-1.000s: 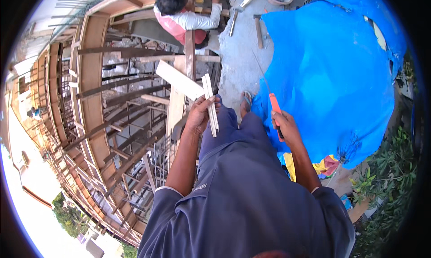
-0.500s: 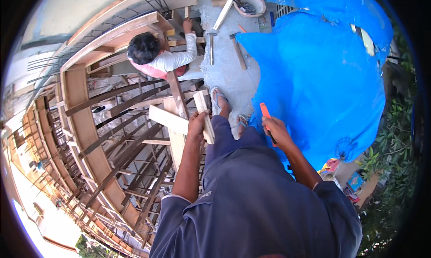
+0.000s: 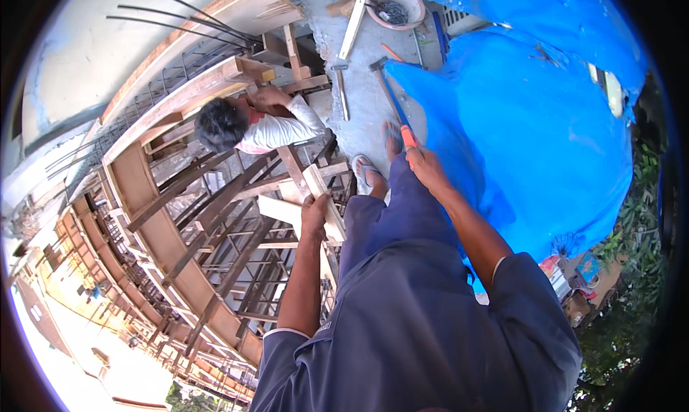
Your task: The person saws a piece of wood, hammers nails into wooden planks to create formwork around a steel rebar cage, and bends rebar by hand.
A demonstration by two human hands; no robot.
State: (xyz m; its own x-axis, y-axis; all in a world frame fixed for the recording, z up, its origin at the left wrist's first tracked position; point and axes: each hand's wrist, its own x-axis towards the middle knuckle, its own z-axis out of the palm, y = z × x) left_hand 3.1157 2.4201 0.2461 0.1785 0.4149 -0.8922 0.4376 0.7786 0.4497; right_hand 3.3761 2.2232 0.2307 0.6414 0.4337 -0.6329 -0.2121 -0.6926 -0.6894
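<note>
My left hand [image 3: 313, 214] is closed around a short pale wooden board [image 3: 314, 179], above the timber framework. Another light wood piece [image 3: 278, 209] sticks out sideways beside it; whether it is also in my grip cannot be made out. My right hand [image 3: 426, 166] is wrapped round an orange-handled tool [image 3: 408, 136], over my right leg near the blue tarp. A narrow bluish strip, perhaps its blade, runs forward from the handle. Just past it lies a hammer [image 3: 384, 82] with a long wooden handle. A second hammer [image 3: 341, 92] rests on the concrete to its left.
A person [image 3: 280, 130] in a pale sleeve leans into the formwork [image 3: 154, 211] at left. Bare rebar rods [image 3: 194, 19] jut out above. A bowl of nails [image 3: 393, 11] and a white-edged wood strip [image 3: 352, 28] are ahead. Blue tarp [image 3: 531, 139] covers the right side.
My right hand has swung forward and left with the orange-handled tool. My feet have shifted, and the view has turned. The other person has drawn their arm in toward the formwork.
</note>
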